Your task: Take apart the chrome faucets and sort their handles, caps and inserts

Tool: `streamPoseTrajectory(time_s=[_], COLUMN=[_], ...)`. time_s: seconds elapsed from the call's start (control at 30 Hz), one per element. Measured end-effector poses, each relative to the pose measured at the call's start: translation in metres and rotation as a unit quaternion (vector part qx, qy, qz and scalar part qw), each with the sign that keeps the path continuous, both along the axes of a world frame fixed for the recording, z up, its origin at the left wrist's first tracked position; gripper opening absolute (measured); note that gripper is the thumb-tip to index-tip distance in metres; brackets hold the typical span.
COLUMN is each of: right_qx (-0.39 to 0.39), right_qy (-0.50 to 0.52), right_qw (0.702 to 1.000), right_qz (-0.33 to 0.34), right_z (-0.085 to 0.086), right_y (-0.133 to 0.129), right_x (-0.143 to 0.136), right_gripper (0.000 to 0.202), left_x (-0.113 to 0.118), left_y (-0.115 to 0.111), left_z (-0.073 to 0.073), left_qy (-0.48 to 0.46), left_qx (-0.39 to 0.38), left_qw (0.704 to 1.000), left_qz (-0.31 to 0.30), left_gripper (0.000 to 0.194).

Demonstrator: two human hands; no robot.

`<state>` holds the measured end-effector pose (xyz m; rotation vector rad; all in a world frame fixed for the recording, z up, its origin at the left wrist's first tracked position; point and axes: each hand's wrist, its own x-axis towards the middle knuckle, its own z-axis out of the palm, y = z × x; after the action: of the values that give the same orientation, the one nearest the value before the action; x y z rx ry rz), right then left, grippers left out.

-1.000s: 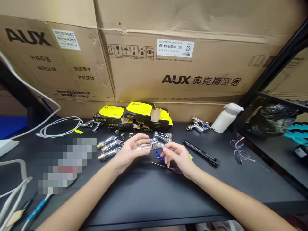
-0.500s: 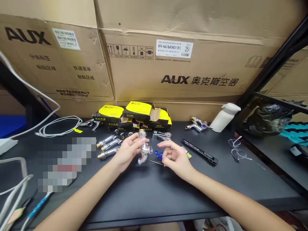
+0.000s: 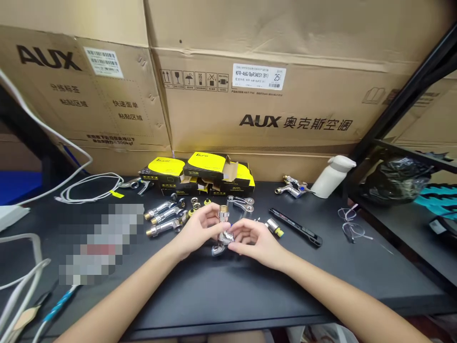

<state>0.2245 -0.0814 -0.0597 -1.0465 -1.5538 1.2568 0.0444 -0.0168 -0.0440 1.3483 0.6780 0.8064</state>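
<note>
A chrome faucet body [image 3: 225, 237] with a brass threaded end stands upright between my hands above the table's front half. My left hand [image 3: 200, 229] is closed round it from the left, thumb across its middle. From the right, my right hand [image 3: 257, 243] has its thumb and fingers on the side outlet. The fingers partly cover the faucet, and a bit of blue shows behind it. Left of my left hand lie several chrome faucet bodies [image 3: 166, 226] with brass ends. Chrome lever handles [image 3: 243, 205] lie behind my right hand, and a small cartridge [image 3: 274, 227] with a yellow-green end sits beside it.
Black-and-yellow boxes [image 3: 205, 164] are stacked against large cardboard cartons [image 3: 293, 102]. A black pen-shaped tool [image 3: 296, 226], a white bottle [image 3: 332, 177] and more faucet parts [image 3: 293, 186] lie to the right. A white cable [image 3: 89, 188] is coiled at the left.
My right hand has moved left onto the faucet's side outlet. The faucet, in my left hand, has shifted slightly right and lower in view.
</note>
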Motion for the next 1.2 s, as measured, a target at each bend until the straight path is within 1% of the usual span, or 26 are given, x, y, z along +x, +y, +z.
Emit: streamPoseTrajectory(time_s=[0.07, 0.1, 0.17, 0.23, 0.27, 0.3, 0.33, 0.4, 0.53, 0.67, 0.73, 0.8, 0.9, 1.07, 1.2], right_qx=[0.002, 0.004, 0.006, 0.009, 0.012, 0.016, 0.018, 0.021, 0.023, 0.029, 0.032, 0.032, 0.033, 0.036, 0.032], right_qy=[-0.002, -0.001, 0.015, 0.042, 0.052, 0.057, 0.059, 0.059, 0.061, 0.058, 0.056, 0.054, 0.053, 0.060, 0.060], right_qw=[1.000, 1.000, 0.999, 0.997, 0.995, 0.995, 0.994, 0.994, 0.994, 0.993, 0.993, 0.993, 0.992, 0.987, 0.986], right_qz=[-0.003, -0.013, -0.043, -0.070, -0.079, -0.086, -0.089, -0.090, -0.088, -0.096, -0.102, -0.103, -0.108, -0.144, -0.154], right_z=[-0.001, 0.000, 0.000, 0.001, 0.002, 0.003, 0.004, 0.005, 0.006, 0.006, 0.005, 0.004, 0.004, 0.008, 0.011], right_y=[0.001, 0.002, 0.006, 0.010, 0.012, 0.013, 0.014, 0.014, 0.012, 0.013, 0.014, 0.015, 0.015, 0.017, 0.019], right_x=[0.001, 0.002, 0.005, 0.008, 0.009, 0.010, 0.011, 0.011, 0.012, 0.013, 0.013, 0.013, 0.013, 0.016, 0.016], right_gripper=[0.031, 0.030, 0.029, 0.028, 0.027, 0.027, 0.027, 0.026, 0.024, 0.025, 0.025, 0.024, 0.023, 0.024, 0.026], left_x=[-0.002, -0.005, -0.013, -0.023, -0.029, -0.034, -0.039, -0.047, -0.056, -0.058, -0.060, -0.063, -0.068, -0.077, -0.087], left_y=[0.001, 0.001, 0.002, 0.003, 0.004, 0.004, 0.004, 0.003, 0.003, 0.005, 0.007, 0.010, 0.014, 0.017, 0.021], left_z=[0.003, 0.006, 0.013, 0.020, 0.023, 0.024, 0.025, 0.024, 0.023, 0.023, 0.025, 0.027, 0.029, 0.033, 0.037], left_qy=[0.017, 0.039, 0.123, 0.230, 0.265, 0.292, 0.311, 0.342, 0.416, 0.504, 0.532, 0.541, 0.550, 0.567, 0.584], left_qx=[0.024, 0.039, 0.072, 0.122, 0.161, 0.200, 0.234, 0.273, 0.288, 0.322, 0.325, 0.329, 0.314, 0.276, 0.249], left_qw=[1.000, 0.998, 0.987, 0.951, 0.932, 0.917, 0.906, 0.889, 0.855, 0.797, 0.777, 0.771, 0.771, 0.773, 0.769], left_qz=[-0.007, -0.017, -0.076, -0.166, -0.185, -0.184, -0.169, -0.131, -0.115, -0.089, -0.083, -0.070, -0.061, -0.071, -0.069], left_gripper=[0.029, 0.026, 0.023, 0.022, 0.020, 0.019, 0.019, 0.020, 0.016, 0.014, 0.016, 0.019, 0.021, 0.012, 0.020])
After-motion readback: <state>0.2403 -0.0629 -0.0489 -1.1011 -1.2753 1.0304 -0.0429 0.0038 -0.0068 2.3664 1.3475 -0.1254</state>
